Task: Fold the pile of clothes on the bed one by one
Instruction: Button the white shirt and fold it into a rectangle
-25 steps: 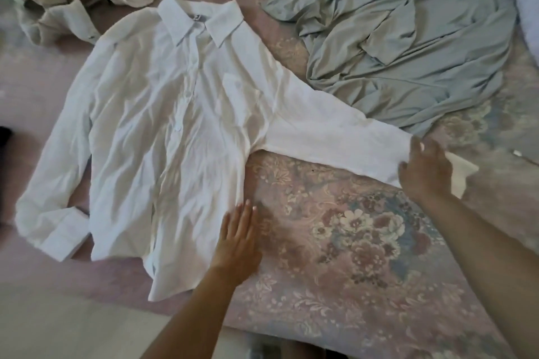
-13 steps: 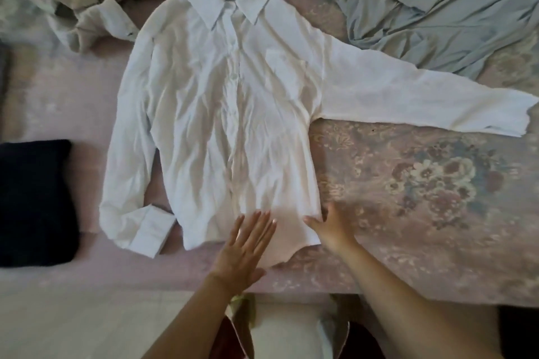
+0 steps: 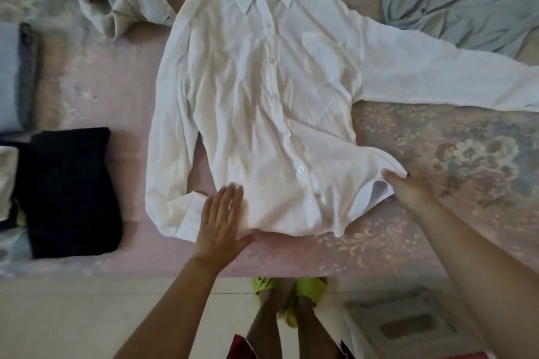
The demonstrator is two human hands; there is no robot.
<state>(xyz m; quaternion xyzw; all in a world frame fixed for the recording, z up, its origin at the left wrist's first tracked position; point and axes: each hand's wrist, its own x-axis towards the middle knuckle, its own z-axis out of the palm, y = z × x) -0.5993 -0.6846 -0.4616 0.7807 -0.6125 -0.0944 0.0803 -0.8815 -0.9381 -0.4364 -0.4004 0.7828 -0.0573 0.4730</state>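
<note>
White shirt (image 3: 262, 102) lay flat, front up & buttoned, on the floral bedspread (image 3: 437, 160). Long axis ran straight away from the person: collar at far end, hem nearest the hands. Left hand (image 3: 218, 221) was flat, fingers straight & together, pressing hem's left corner beside the cuff. Right hand (image 3: 408, 186) pinched hem's right corner, thumb on top. One sleeve stretched off beyond right hand; the other lay along the body above left hand. Grey garment (image 3: 455, 0) far beyond right hand, dark folded item (image 3: 70, 192) left of left hand.
</note>
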